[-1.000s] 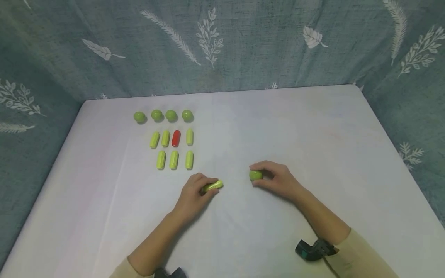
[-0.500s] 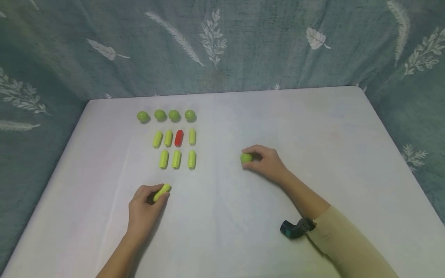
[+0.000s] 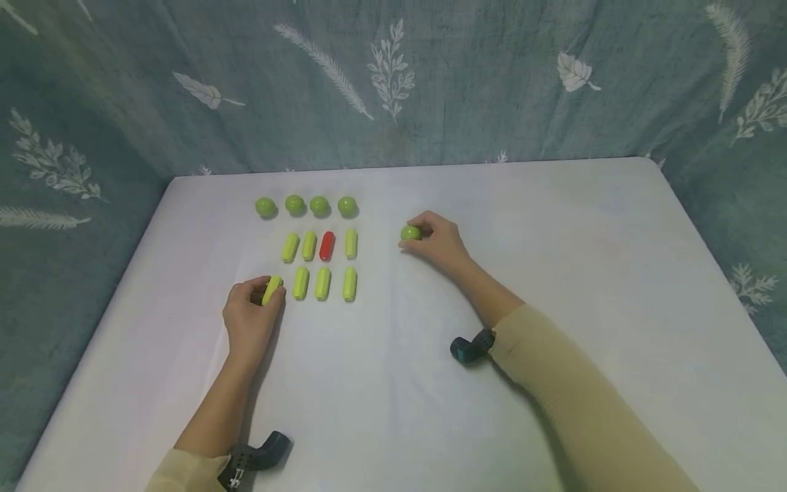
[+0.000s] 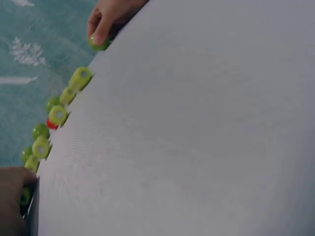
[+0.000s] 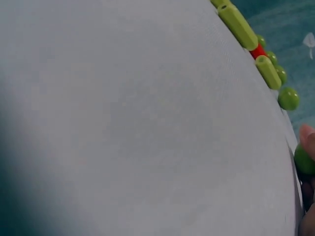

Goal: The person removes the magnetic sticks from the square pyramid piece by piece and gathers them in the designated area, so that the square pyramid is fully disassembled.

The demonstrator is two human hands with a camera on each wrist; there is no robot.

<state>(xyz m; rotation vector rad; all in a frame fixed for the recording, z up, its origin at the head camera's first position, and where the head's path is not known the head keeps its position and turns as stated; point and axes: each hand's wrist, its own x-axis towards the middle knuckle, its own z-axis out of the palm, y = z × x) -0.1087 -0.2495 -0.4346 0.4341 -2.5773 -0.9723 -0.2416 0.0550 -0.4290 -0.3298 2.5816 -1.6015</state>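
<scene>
My left hand (image 3: 251,316) pinches a yellow-green ribbed cylinder (image 3: 272,291) between thumb and fingers, at the left end of the front row of like cylinders. In the left wrist view only part of that hand (image 4: 11,199) shows at the lower left edge. My right hand (image 3: 440,244) grips a glossy green ball (image 3: 410,233), right of the rows and somewhat nearer than the row of balls. The right wrist view cuts off this ball (image 5: 305,161) at its right edge. Whether either held piece touches the table cannot be told.
Several green balls (image 3: 319,206) form a row at the back of the white table (image 3: 553,225). Before them lies a row of yellow-green cylinders (image 3: 351,243) with one red cylinder (image 3: 327,246). A nearer row has 3 yellow-green cylinders (image 3: 322,283). A patterned curtain (image 3: 467,89) hangs behind.
My left hand has carried the cylinder leftward, then away from me to the front row's left end. My right hand has moved the ball away from me and slightly left.
</scene>
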